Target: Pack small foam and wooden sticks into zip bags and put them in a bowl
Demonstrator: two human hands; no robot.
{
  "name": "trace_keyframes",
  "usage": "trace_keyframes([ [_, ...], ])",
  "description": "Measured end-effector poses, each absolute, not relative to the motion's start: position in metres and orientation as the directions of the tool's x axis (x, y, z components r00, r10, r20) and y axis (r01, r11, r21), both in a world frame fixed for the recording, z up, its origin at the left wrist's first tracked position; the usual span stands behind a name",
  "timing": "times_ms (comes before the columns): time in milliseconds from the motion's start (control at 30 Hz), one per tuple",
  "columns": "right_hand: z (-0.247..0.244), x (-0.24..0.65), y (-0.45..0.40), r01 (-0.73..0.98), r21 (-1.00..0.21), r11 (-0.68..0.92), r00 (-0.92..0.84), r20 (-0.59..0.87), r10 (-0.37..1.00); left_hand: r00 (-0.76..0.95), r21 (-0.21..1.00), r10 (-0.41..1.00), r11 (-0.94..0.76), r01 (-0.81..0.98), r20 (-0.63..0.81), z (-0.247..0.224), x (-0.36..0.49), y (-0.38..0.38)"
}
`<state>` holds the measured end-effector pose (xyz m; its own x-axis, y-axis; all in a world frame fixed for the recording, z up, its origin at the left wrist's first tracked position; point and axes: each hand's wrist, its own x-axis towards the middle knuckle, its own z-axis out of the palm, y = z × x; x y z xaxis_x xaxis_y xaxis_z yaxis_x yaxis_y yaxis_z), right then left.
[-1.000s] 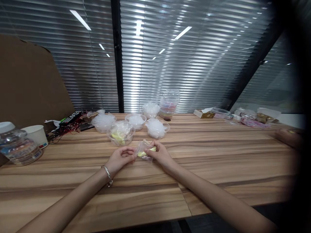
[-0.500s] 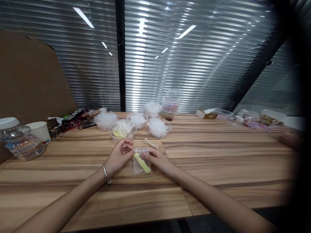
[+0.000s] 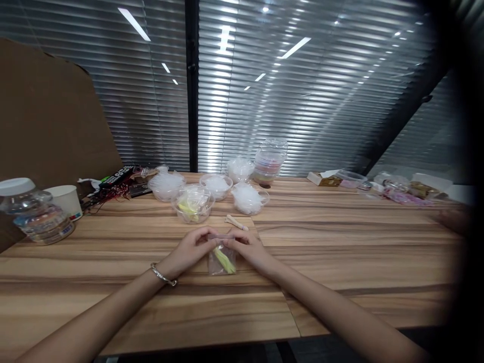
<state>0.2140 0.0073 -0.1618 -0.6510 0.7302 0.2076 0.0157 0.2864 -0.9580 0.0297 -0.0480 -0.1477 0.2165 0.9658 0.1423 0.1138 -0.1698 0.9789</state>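
Observation:
A small clear zip bag with a yellow, elongated bundle inside is at the middle of the table's front half. My left hand pinches the bag's upper left part, thumb in front and fingers behind. On the upper right part, my right hand grips it the same way, the thumbs close together just under the zip strip. Fingertips behind the bag are hidden. A pale, thin bundle lies on the table just beyond my right hand. Past my left hand stands a clear bowl with yellow pieces in it.
Several clear bowls of whitish bags stand behind, with stacked tubs further back. On the left are a lidded jar, a paper cup and wires. Opened boxes lie at the right; another person's blurred hand is at the right edge.
My left hand has moved from the bag's left edge onto its upper part, thumb now beside my right thumb. The view has shifted slightly.

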Motion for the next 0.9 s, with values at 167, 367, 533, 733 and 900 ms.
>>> trace_keyframes([
  [167, -0.1691, 0.2130, 0.0079, 0.005, -0.942, 0.335, -0.672, 0.245, 0.699, 0.185, 0.966, 0.974, -0.168, 0.198, 0.131, -0.1503, 0.0318, -0.0478],
  [367, -0.1682, 0.2115, 0.0062, 0.036, -0.926, 0.375, -0.688, 0.249, 0.682, 0.182, 0.957, 0.973, -0.183, 0.226, 0.142, -0.1510, 0.0292, -0.0476],
  [533, -0.1686, 0.2119, 0.0056, 0.088, -0.917, 0.389, -0.681, 0.230, 0.695, 0.178, 0.955, 0.973, -0.184, 0.233, 0.144, -0.1518, 0.0284, -0.0467],
  [733, -0.1676, 0.2134, 0.0061, 0.087, -0.896, 0.436, -0.681, 0.266, 0.682, 0.209, 0.952, 0.966, -0.202, 0.231, 0.154, -0.1561, 0.0275, -0.0455],
  [900, -0.1627, 0.2142, 0.0041, 0.057, -0.905, 0.421, -0.696, 0.267, 0.667, 0.226, 0.947, 0.963, -0.201, 0.250, 0.144, -0.1551, 0.0270, -0.0462],
])
